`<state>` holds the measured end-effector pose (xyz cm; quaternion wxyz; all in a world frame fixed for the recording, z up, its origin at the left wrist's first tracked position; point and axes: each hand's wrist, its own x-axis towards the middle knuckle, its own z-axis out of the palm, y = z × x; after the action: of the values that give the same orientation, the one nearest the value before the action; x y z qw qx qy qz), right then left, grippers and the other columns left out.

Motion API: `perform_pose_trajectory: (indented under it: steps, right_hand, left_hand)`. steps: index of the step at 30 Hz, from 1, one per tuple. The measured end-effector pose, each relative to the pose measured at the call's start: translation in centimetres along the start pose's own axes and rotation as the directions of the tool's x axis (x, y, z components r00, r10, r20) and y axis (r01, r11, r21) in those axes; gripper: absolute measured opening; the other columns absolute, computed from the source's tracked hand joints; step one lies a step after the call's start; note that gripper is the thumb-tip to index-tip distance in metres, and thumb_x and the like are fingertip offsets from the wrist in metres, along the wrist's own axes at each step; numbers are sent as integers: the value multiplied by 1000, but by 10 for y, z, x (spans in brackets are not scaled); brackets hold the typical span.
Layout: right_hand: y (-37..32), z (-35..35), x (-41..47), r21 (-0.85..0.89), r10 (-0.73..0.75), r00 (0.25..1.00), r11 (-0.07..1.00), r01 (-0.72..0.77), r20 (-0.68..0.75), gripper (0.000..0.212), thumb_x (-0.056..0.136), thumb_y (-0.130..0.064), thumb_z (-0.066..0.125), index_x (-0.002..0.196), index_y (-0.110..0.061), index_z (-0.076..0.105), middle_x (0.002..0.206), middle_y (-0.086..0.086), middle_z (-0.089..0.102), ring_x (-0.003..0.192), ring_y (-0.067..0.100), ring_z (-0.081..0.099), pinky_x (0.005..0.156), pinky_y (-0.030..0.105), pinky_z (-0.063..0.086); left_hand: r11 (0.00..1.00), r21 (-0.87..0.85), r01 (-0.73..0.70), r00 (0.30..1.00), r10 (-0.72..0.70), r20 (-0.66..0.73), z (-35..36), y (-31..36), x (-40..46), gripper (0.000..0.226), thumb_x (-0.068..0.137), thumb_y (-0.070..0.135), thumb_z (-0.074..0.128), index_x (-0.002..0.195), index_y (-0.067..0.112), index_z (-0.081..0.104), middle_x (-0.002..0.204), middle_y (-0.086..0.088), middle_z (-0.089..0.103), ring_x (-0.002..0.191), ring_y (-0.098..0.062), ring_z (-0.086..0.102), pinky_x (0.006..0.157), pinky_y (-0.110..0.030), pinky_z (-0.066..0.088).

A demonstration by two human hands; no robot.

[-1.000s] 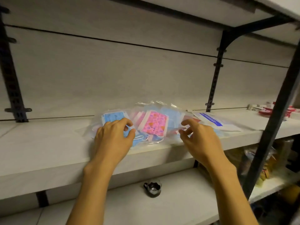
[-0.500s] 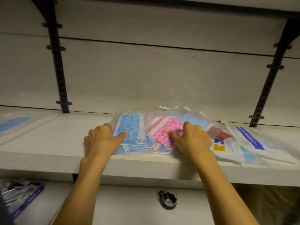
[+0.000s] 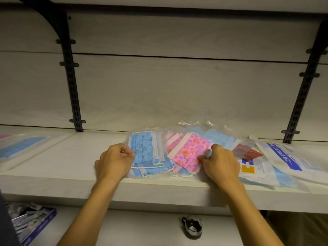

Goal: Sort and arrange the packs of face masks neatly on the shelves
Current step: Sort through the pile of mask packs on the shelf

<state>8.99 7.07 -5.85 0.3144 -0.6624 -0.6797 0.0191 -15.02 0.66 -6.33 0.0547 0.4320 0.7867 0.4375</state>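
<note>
Hands pinch opposite edges of a clear bag of printed face masks (image 3: 170, 153) on the shelf (image 3: 71, 157): left hand (image 3: 113, 160) curled at its left edge, right hand (image 3: 220, 164) on the pink side. Plastic looks light, floppy and slippery, best held by both edges.

Glossy, crinkled clear plastic on mask packs (image 3: 177, 150); matt pale wood-grain shelf (image 3: 71, 157); matt black metal brackets (image 3: 72, 89); shiny metal cup (image 3: 192, 227).

Pale shelf (image 3: 74, 157), mask packs (image 3: 177, 150) heaped on it
</note>
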Motion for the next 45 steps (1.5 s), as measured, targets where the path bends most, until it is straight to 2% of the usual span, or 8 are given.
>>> perform_pose_trajectory:
  steps: [4,10,15,24,33,38,42,45]
  right_hand:
    - [0,3,-2,-2,30,999,1000,-30,-32,25,93,-37,58,90,-15,44,102,12,57,88,28,56,70,35,45]
    - [-9,-1,-4,-47,89,996,995,-89,0,50,81,-64,59,88,-17,42,93,6,47,78,22,48,67,31,39]
    - [-7,-1,-3,27,107,994,994,-107,-2,42,85,-46,67,102,-12,49,99,10,57,88,27,58,70,35,49]
    - [0,-9,-4,397,169,984,908,-131,-63,62,86,0,62,142,-6,37,116,17,62,89,24,53,80,37,47]
    - [2,-17,-11,644,121,954,760,88,-273,59,86,-12,69,138,-26,44,113,2,56,93,24,59,72,32,53]
    - [1,-21,-8,640,246,960,761,-105,-136,94,74,-18,82,149,-13,24,138,16,47,112,34,56,97,51,48]
    - [0,-28,-7,670,231,971,713,-209,58,57,74,-18,82,125,-6,60,116,14,65,94,25,62,81,37,56]
    - [-2,-35,-10,665,208,978,727,-170,24,45,75,-14,81,115,-12,62,102,9,66,82,21,62,59,27,51]
  left_hand:
    - [999,49,-23,999,24,-23,1,-4,3,11,92,30,54,84,26,59,97,3,66,92,-23,60,82,-37,47]
    - [997,74,-32,999,32,0,0,-2,1,33,91,37,59,112,21,41,103,-3,62,94,-27,61,85,-38,47]
    - [1000,14,9,999,-8,-52,-1,-3,1,52,88,23,65,133,11,41,121,-14,61,107,-35,57,90,-40,46]
    - [997,-68,-40,999,38,-31,-3,-3,-1,17,84,19,57,100,23,60,105,1,66,91,-27,59,82,-37,48]
    - [991,-123,-52,998,47,-43,-5,-3,-3,10,85,23,59,95,21,57,92,6,58,86,-28,59,80,-39,49]
    - [987,-149,-59,997,51,-57,-7,-3,0,8,87,22,56,95,21,56,98,2,64,84,-26,60,76,-37,50]
    - [982,-170,-82,995,71,-70,-6,-5,1,9,89,20,57,98,20,54,107,-1,65,86,-25,60,78,-38,50]
    - [967,-220,-128,990,111,-86,-5,-6,1,18,91,18,58,108,21,54,115,1,66,90,-22,62,75,-35,50]
